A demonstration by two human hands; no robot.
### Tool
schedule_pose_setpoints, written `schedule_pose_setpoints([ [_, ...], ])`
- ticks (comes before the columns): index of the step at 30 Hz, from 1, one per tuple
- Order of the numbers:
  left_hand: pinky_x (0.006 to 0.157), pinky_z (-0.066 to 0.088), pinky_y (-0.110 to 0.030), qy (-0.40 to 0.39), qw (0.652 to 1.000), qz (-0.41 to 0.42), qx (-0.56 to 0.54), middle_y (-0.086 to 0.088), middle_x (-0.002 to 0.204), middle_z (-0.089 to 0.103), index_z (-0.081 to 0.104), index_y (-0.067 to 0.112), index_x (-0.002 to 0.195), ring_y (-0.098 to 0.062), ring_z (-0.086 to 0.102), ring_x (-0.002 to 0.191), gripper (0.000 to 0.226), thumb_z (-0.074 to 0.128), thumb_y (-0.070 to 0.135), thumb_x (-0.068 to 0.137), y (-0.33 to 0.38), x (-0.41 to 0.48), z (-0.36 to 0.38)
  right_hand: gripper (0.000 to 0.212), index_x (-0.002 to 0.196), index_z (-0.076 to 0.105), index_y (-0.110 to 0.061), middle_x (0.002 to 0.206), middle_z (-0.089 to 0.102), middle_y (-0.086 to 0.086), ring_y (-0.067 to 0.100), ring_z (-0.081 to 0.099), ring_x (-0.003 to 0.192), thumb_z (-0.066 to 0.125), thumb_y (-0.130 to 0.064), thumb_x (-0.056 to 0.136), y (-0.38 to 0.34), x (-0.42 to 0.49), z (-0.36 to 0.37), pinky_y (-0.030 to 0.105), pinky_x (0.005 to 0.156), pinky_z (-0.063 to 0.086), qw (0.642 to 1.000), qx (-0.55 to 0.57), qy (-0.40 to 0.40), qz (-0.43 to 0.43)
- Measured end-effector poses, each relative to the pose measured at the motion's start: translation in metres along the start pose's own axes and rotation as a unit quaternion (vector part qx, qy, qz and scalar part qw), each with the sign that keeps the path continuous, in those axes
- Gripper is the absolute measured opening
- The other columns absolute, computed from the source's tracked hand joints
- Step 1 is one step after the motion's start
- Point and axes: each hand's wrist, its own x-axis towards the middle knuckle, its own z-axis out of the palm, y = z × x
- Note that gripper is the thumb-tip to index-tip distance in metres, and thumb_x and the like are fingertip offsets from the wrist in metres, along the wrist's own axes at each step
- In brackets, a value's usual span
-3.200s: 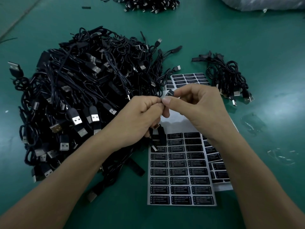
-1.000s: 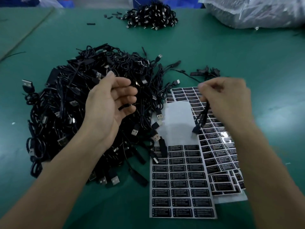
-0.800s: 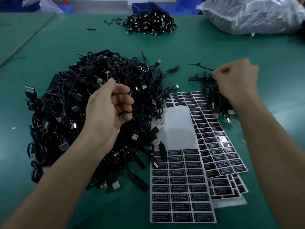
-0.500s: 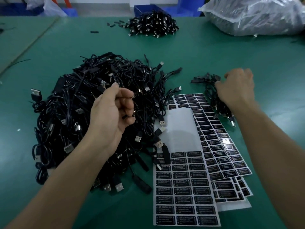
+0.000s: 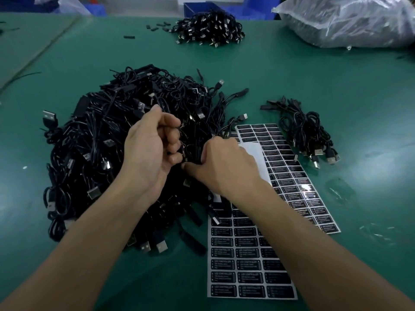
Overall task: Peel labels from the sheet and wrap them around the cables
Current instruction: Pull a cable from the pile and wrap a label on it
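A big heap of black USB cables (image 5: 94, 153) lies on the green table, left of centre. My left hand (image 5: 150, 151) hovers over the heap's right side with fingers curled round a thin black cable (image 5: 183, 151). My right hand (image 5: 226, 167) is just beside it, pinching the same cable at its lower end. Sheets of black labels (image 5: 249, 265) lie under my right forearm, the top part of the front sheet bare white. A further label sheet (image 5: 285, 162) fans out to the right.
A small bundle of cables (image 5: 307, 131) lies right of the sheets. Another cable pile (image 5: 208, 28) sits at the far edge by a blue bin (image 5: 197, 6). A clear plastic bag (image 5: 350, 19) fills the far right corner.
My right hand dropped a cable on the small right bundle and came back left to the heap. My left hand closed on a cable. The view tilted up.
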Motion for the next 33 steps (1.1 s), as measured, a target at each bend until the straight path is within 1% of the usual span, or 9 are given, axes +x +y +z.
schedule_pose_setpoints([
  [3,0.043,0.032,-0.02,-0.001,1.0,0.002,0.004,0.007,0.054,0.047,0.058,0.017,0.076,-0.006,0.04,0.048,0.042,0.038,0.034,0.108,0.0,0.001,0.0,0.037,0.078,0.056,-0.014,0.08,0.055,0.003,0.026,0.056,0.068,0.068,-0.05,0.08,0.002,0.004,-0.004,0.032,0.061,0.045,0.995,0.092,-0.04,0.022],
  [6,0.043,0.033,-0.02,-0.002,1.0,0.005,0.007,0.008,0.054,0.047,0.058,0.017,0.075,-0.006,0.04,0.048,0.039,0.04,0.032,0.107,0.0,0.002,-0.001,0.041,0.057,0.046,-0.015,0.054,0.047,-0.003,0.014,0.043,0.046,0.065,-0.037,0.086,0.01,0.004,-0.023,0.033,0.054,0.046,0.972,0.228,-0.042,0.032],
  [10,0.044,0.036,-0.021,-0.011,0.998,0.031,0.044,0.006,0.054,0.047,0.059,0.019,0.068,-0.007,0.041,0.049,0.037,0.049,0.025,0.103,-0.004,0.003,-0.002,0.038,0.059,0.049,-0.016,0.054,0.041,0.001,0.004,0.034,0.039,0.062,-0.024,0.093,0.016,-0.007,-0.055,0.015,0.042,0.038,0.882,0.467,-0.052,0.039],
  [13,0.046,0.043,-0.023,-0.036,0.995,0.042,0.086,0.004,0.057,0.055,0.069,0.022,0.06,-0.009,0.05,0.051,0.047,0.052,0.034,0.102,-0.007,0.003,-0.002,0.053,0.045,0.046,-0.025,0.049,0.04,-0.01,0.004,0.038,0.04,0.06,-0.018,0.096,0.014,-0.016,-0.066,0.015,0.041,0.034,0.825,0.563,-0.047,-0.023],
  [17,0.054,0.054,-0.026,-0.075,0.993,-0.001,0.088,-0.002,0.07,0.073,0.079,0.021,0.07,-0.015,0.069,0.061,0.061,0.04,0.059,0.098,-0.005,0.002,0.0,0.038,0.057,0.059,-0.02,0.05,0.05,-0.016,-0.003,0.046,0.046,0.064,-0.01,0.093,0.011,-0.031,-0.066,0.009,0.048,0.036,0.842,0.514,-0.11,-0.12],
  [20,0.052,0.056,-0.026,-0.075,0.996,-0.003,0.044,-0.006,0.071,0.074,0.075,0.012,0.084,-0.017,0.07,0.06,0.055,0.041,0.052,0.102,-0.003,0.003,-0.002,0.027,0.063,0.064,-0.011,0.053,0.053,-0.008,0.004,0.046,0.049,0.073,-0.012,0.089,0.018,-0.038,-0.057,0.017,0.051,0.038,0.872,0.424,-0.173,-0.172],
  [25,0.031,0.032,-0.019,-0.086,0.995,-0.037,0.029,0.005,0.047,0.038,0.063,0.018,0.067,-0.007,0.035,0.032,0.046,0.048,0.041,0.105,0.002,-0.001,-0.004,0.017,0.081,0.078,-0.013,0.063,0.062,0.006,0.013,0.044,0.053,0.077,-0.028,0.087,0.031,-0.044,-0.046,0.024,0.048,0.033,0.864,0.369,-0.281,-0.198],
  [30,0.033,0.02,-0.017,-0.218,0.968,-0.122,0.017,0.009,0.047,0.024,0.049,0.021,0.064,-0.004,0.02,0.032,0.059,0.031,0.063,0.1,0.01,-0.003,-0.008,0.014,0.083,0.076,-0.023,0.063,0.066,-0.01,-0.001,0.055,0.053,0.066,-0.026,0.093,0.063,-0.032,-0.048,0.013,0.047,0.043,0.893,0.439,-0.095,-0.013],
  [33,0.036,0.021,-0.02,-0.209,0.968,-0.086,0.108,0.009,0.052,0.024,0.057,0.022,0.061,-0.006,0.019,0.038,0.059,0.03,0.05,0.106,0.006,-0.003,-0.006,0.015,0.079,0.075,-0.021,0.068,0.07,-0.007,0.005,0.063,0.061,0.068,-0.024,0.092,0.084,-0.029,-0.046,0.023,0.058,0.053,0.898,0.43,0.025,0.092],
])
